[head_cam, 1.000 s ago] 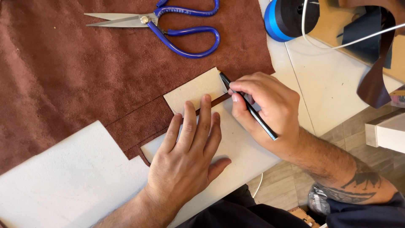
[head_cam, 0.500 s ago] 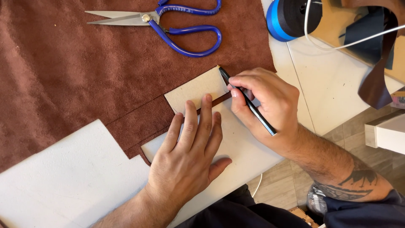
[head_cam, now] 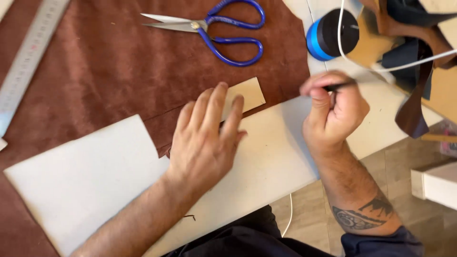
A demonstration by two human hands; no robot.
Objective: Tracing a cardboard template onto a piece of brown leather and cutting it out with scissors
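1. Hidden/cut off: left hand [head_cam: 204, 138] covers most of the tan card template [head_cam: 245, 93]; only its far-right end shows. Steel ruler [head_cam: 28, 62] runs off the top-left edge. Leather scraps [head_cam: 414, 57] at far right are cropped by the frame.
2. Hard to read: right hand [head_cam: 333, 112] is motion-blurred; the dark thin thing in it looks like a pen [head_cam: 340, 86], prob. a marker, can't say which.
3. Left hand: spread flat, fingers apart, pressing on the template and the brown leather sheet [head_cam: 119, 66] under it.
4. Right hand: closed round the pen, raised right of the template, apart from it, over bare white surface [head_cam: 266, 162].
5. Template lies on the near-right edge of the leather, just left of the bare surface.
6. Surface: white; blue-handled scissors [head_cam: 214, 28] lie far on the leather, blades pointing left. A pale sheet [head_cam: 81, 181] sits near-left, overlapping the leather.
7. Far right: black cylinder w/ blue band [head_cam: 328, 35], white cable [head_cam: 381, 66] crossing it.
8. Room: grey wood-look floor [head_cam: 428, 228] at near right, white box [head_cam: 438, 183] at the edge.
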